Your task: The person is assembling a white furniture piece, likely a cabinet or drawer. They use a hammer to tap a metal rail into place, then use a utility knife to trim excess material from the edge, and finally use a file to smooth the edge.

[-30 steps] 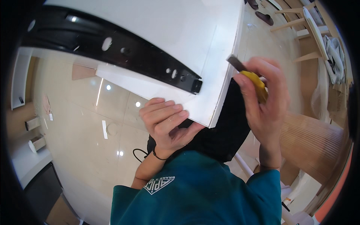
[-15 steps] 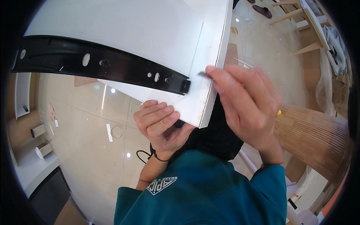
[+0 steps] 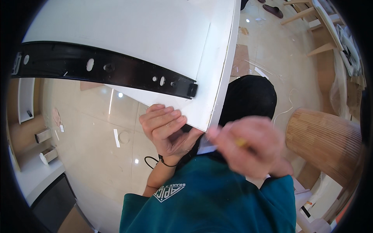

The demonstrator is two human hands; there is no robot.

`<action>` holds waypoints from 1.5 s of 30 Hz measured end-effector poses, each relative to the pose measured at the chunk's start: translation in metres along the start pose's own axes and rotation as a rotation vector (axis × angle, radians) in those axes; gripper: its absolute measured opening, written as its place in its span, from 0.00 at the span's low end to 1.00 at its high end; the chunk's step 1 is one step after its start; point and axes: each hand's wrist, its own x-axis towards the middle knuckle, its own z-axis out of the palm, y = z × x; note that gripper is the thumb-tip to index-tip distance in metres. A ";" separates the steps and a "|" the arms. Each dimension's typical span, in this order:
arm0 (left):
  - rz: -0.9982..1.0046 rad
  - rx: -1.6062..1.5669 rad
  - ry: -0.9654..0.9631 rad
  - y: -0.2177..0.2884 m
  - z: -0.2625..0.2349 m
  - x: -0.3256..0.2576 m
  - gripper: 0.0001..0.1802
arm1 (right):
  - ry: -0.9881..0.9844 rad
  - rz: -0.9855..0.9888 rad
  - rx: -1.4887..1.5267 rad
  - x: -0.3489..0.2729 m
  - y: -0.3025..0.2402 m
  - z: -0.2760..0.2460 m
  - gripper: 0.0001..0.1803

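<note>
My left hand (image 3: 165, 132) grips the near corner of a white panel (image 3: 200, 110), fingers on top and thumb by its end. My right hand (image 3: 248, 145), smeared by motion, is closed just right of that corner. In it is what looks like a utility knife; a yellow bit (image 3: 241, 142) shows between the fingers, and a blurred pale grey blade (image 3: 206, 146) shows below the corner. A black metal drawer slide (image 3: 105, 66) with slots and screws lies along the panel, its end short of the raised edge strip (image 3: 225, 77).
A ribbed wooden cylinder (image 3: 326, 145) stands at right, with wooden furniture legs (image 3: 297, 17) behind it. Scraps, including a white strip (image 3: 116, 138), lie on the tiled floor (image 3: 93, 155). A cabinet with a dark front (image 3: 54, 202) is at left.
My right hand has moved down and toward me, from beside the panel's edge to its near corner, with the knife in it. My left hand keeps its hold; the view has shifted slightly.
</note>
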 end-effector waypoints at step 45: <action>0.022 0.017 0.057 -0.001 0.004 -0.003 0.23 | -0.017 -0.180 -0.044 -0.011 -0.010 0.006 0.19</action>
